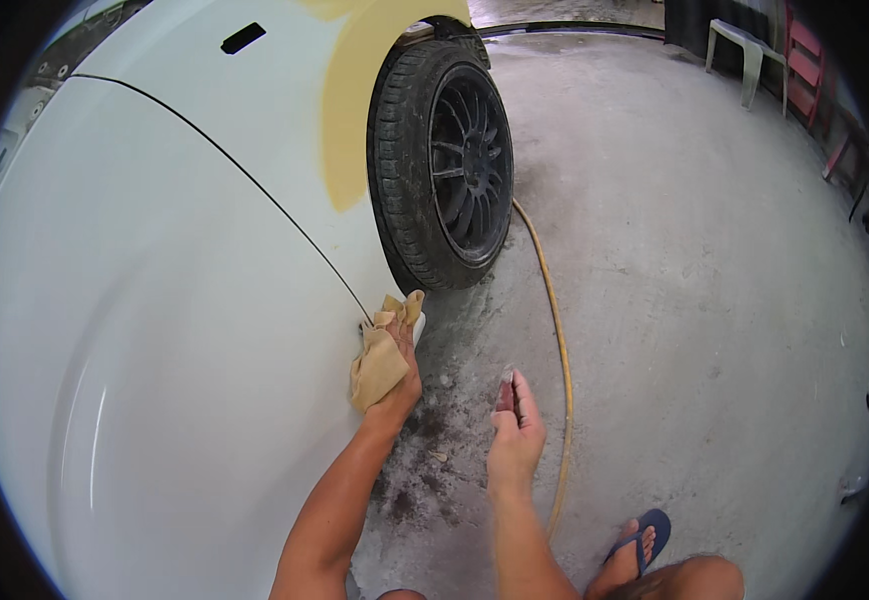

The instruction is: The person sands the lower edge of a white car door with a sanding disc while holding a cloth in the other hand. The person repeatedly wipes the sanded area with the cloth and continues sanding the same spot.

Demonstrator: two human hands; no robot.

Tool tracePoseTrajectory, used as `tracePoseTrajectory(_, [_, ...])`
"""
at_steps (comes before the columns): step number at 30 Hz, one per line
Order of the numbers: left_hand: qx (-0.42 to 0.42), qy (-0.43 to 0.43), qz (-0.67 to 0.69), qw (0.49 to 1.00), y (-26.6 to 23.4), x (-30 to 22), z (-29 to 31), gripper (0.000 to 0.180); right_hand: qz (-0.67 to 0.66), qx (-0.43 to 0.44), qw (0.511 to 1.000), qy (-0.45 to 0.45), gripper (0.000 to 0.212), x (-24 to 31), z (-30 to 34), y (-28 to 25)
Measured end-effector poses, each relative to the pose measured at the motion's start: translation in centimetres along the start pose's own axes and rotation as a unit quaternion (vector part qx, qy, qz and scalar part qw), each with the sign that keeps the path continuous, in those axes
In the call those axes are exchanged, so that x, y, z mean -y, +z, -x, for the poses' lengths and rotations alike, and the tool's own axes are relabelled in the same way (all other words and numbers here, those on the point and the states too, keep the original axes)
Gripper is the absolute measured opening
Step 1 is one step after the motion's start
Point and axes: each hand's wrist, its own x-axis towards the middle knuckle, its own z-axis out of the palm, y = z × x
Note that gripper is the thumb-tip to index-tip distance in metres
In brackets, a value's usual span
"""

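My left hand (402,352) is closed round a crumpled tan cloth (380,368) at the lower edge of a white car body (205,300), just behind the front wheel. Part of the cloth hangs over my wrist, and another fold sticks up past my fingers. To the right, over the floor, my right hand (518,435) pinches a small flat reddish-brown piece (506,392) between thumb and fingers; I cannot make out its kind. A black tyre on a dark multi-spoke wheel (475,160) stands ahead of both hands. Yellowish filler (350,120) covers the fender round the wheel arch.
A yellow hose (555,330) runs along the grey concrete floor (685,300) from the wheel past my right arm. Dark stains mark the floor beneath my hands. My foot in a blue flip-flop (655,535) is at lower right. A white plastic stool (750,60) stands far right.
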Motion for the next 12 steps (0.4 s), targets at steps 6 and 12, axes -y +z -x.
tracePoseTrajectory(6, [0.297,-0.029,0.338,0.893,-0.6,-0.4,2.3,0.042,0.054,-0.020,0.997,-0.045,0.059,17.7,0.1,-6.6])
tracePoseTrajectory(12, [0.698,0.130,0.361,0.605,-17.7,-1.9,25.4,0.036,0.318,-0.012,0.942,-0.110,0.061,38.2,8.6,-18.9])
